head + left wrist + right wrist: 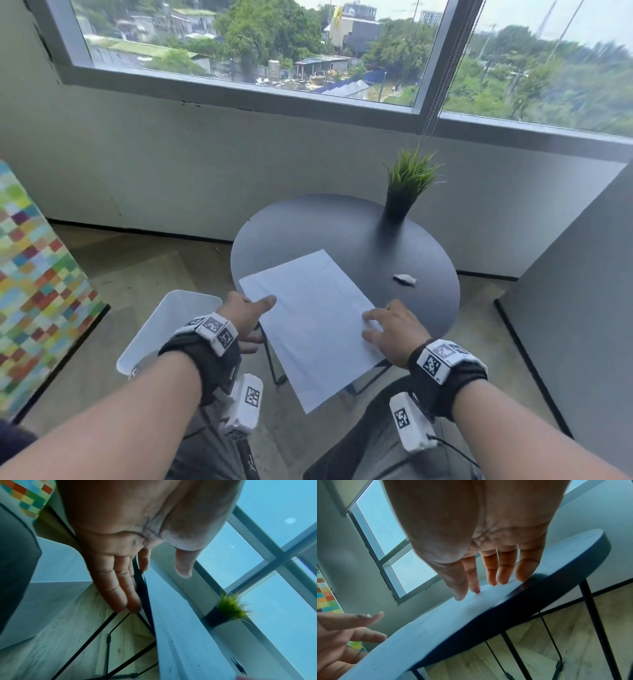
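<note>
A white sheet of paper [315,315] lies on a round dark table [342,226], its near corner hanging past the rim. My left hand [263,320] is at the sheet's left edge, thumb over the top and straight fingers [126,588] below the edge; in the left wrist view a gap shows between thumb and paper [180,635]. My right hand [371,325] lies flat on the sheet's right edge, and its straight fingertips [503,578] touch the paper [436,626]. The left hand [351,628] also shows in the right wrist view.
A small potted green plant [399,202] stands at the table's far right. A small white crumpled scrap [406,279] lies right of the sheet. A white bin [164,329] stands on the floor to the left, beside a multicoloured panel [37,284]. Black table legs [597,622] run underneath.
</note>
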A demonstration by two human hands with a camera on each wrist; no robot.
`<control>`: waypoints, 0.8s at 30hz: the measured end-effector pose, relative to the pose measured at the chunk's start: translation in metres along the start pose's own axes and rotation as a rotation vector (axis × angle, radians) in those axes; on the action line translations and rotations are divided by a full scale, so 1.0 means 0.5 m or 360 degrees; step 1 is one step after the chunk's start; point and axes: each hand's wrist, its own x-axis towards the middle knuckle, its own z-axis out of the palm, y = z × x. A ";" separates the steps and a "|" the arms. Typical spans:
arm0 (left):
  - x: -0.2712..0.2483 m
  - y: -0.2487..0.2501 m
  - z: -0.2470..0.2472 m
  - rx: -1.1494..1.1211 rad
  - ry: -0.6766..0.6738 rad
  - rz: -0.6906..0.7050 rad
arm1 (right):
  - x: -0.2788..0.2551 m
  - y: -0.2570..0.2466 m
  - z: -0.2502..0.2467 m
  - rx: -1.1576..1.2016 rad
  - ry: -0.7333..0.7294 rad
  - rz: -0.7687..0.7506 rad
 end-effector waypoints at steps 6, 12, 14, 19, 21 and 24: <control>-0.022 -0.006 0.002 -0.0366 -0.0018 0.0027 | -0.039 -0.025 0.004 0.0273 -0.0056 0.0064; -0.031 0.075 0.000 -0.0340 -0.0097 0.0189 | -0.024 -0.055 -0.085 0.0811 -0.0005 -0.0018; -0.046 0.119 0.010 -0.0266 -0.0162 0.0292 | -0.011 -0.064 -0.132 0.0833 0.0068 -0.0051; -0.071 0.229 0.047 -0.0115 -0.0268 0.0726 | 0.026 -0.062 -0.212 0.0948 0.0118 -0.0067; -0.081 0.266 0.053 -0.0127 -0.0341 0.0878 | 0.042 -0.048 -0.227 0.1053 0.0147 -0.0016; -0.092 0.318 0.045 -0.0079 -0.0434 0.1110 | 0.058 -0.024 -0.255 0.1315 0.0417 0.0099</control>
